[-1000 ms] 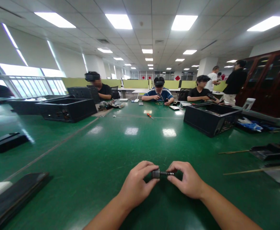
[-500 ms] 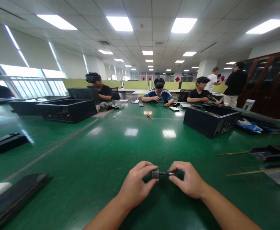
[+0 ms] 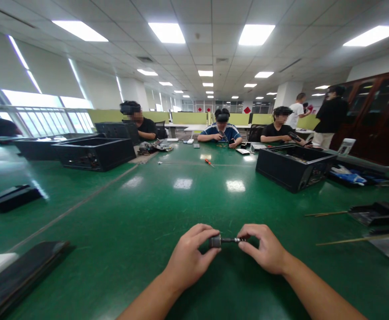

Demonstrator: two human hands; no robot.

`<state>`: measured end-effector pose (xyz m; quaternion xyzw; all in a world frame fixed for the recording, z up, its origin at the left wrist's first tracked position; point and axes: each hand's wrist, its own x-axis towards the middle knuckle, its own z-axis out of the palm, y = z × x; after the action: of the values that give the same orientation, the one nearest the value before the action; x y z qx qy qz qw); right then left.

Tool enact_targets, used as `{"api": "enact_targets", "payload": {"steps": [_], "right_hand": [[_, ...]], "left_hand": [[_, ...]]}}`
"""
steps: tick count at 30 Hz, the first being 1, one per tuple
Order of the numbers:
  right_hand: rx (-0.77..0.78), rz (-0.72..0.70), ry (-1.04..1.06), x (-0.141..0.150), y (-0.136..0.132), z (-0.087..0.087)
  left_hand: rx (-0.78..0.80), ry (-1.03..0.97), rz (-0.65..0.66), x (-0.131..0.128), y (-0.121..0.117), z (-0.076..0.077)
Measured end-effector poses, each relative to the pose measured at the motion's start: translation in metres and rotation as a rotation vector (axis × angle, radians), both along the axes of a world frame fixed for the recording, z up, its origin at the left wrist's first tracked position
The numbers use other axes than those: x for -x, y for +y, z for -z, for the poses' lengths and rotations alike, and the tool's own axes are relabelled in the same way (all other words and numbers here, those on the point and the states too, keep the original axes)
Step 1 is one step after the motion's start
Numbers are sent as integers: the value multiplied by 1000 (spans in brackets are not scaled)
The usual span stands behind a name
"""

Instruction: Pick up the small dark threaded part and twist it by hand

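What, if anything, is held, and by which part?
A small dark part with a thin shaft. The left hand pinches its thick end; the right hand is at the shaft's tip, grip unclear.

Open to pass over the glossy green worktop (image 3: 161, 202), from just beyond left grip (image 3: 191, 254) and right grip (image 3: 264, 250) as far as the small orange-handled screwdriver (image 3: 208, 161). Barred between both grips by a dark metal tool (image 3: 215, 241) with thick cylindrical end and thin shaft. Walled at far left by a black open-topped metal case (image 3: 116, 156), at far right by a black metal box (image 3: 276, 170). Blocked near left by a dark flat slab (image 3: 30, 272), at right by thin brass-coloured rods (image 3: 347, 241) jutting left.
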<state>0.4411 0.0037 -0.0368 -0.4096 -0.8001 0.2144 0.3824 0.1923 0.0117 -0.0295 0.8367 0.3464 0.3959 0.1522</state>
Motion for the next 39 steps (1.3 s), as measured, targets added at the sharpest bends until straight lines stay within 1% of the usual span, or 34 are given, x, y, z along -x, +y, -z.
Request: {"api": "enact_targets", "payload": {"steps": [11, 16, 19, 20, 22, 23, 25, 27, 29, 31, 33, 35, 37, 39], "right_hand": [[4, 18, -34, -4, 2, 2], [35, 36, -29, -10, 7, 2], [106, 101, -33, -19, 15, 7], [149, 139, -28, -21, 18, 10], [295, 208, 2, -26, 25, 17], [329, 224, 9, -28, 28, 20], [360, 243, 18, -30, 32, 25], [352, 254, 21, -29, 33, 26], [329, 262, 23, -27, 33, 25], [301, 269, 21, -24, 33, 23], [277, 276, 14, -21, 32, 22], [262, 287, 5, -20, 32, 21], [256, 307, -1, -19, 32, 21], [251, 341, -3, -19, 31, 19]], "left_hand": [[0, -11, -5, 1, 1, 1], [-6, -7, -29, 1, 1, -3], [-23, 15, -59, 2, 1, -6], [-19, 23, -66, 2, 1, -7], [5, 25, -74, 2, 2, -7], [21, 17, -78, 2, 2, -7], [52, -17, -107, 4, 4, -8], [86, -58, -153, 8, 7, -9], [133, -91, -193, 19, 10, -13], [221, -142, -221, 38, 11, -18], [332, -216, -258, 66, 8, -22], [404, -247, -336, 99, 3, -24], [396, -165, -462, 136, -4, -22], [349, -11, -597, 172, -11, -16]]}}
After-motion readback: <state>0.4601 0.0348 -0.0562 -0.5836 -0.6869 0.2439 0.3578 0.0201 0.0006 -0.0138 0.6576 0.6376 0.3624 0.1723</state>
